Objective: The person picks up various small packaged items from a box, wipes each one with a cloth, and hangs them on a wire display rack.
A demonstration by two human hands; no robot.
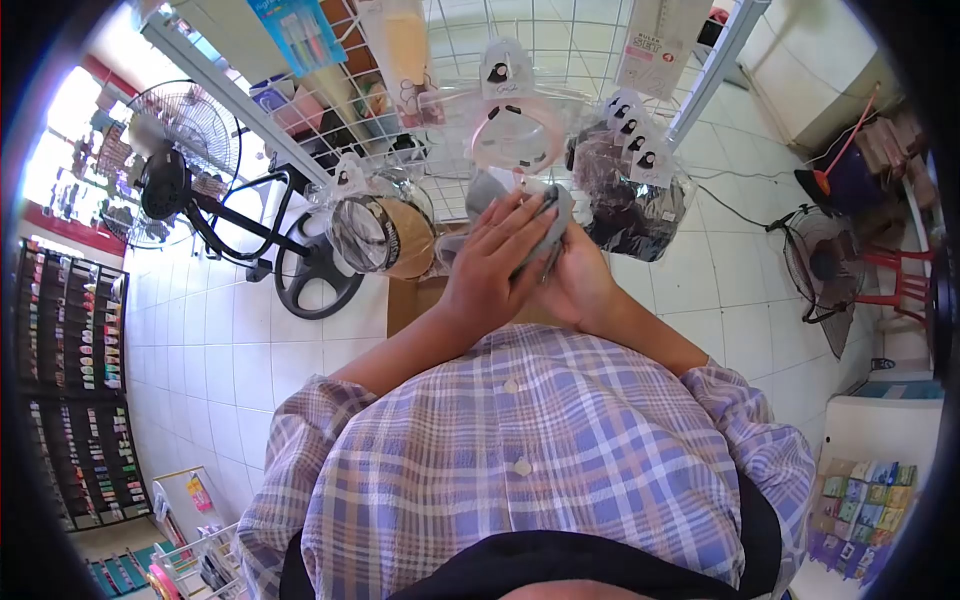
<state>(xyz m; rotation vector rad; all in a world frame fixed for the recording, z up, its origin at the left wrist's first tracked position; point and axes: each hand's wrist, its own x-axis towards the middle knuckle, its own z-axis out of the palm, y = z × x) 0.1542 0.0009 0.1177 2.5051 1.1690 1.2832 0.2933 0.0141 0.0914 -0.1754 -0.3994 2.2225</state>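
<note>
A grey, soft-looking item point(562, 212) is pressed between both hands in front of the chest. My left hand point(492, 258) lies over it from the left, fingers together and pointing up. From the right, my right hand point(580, 280) supports it, its fingers mostly hidden behind the item. Just above hangs a clear pack with a pink headband point(520, 138). Left of the hands hangs a pack with a tan and black band point(390, 238). Several packs of dark hair items point(635, 200) hang to the right.
A white wire rack point(560, 30) stands ahead, with a pen pack point(298, 35) on it. A black standing fan point(165, 185) is at the left, another fan point(825, 262) at the right beside red chairs point(895, 285). Shelves point(75, 350) line the far left.
</note>
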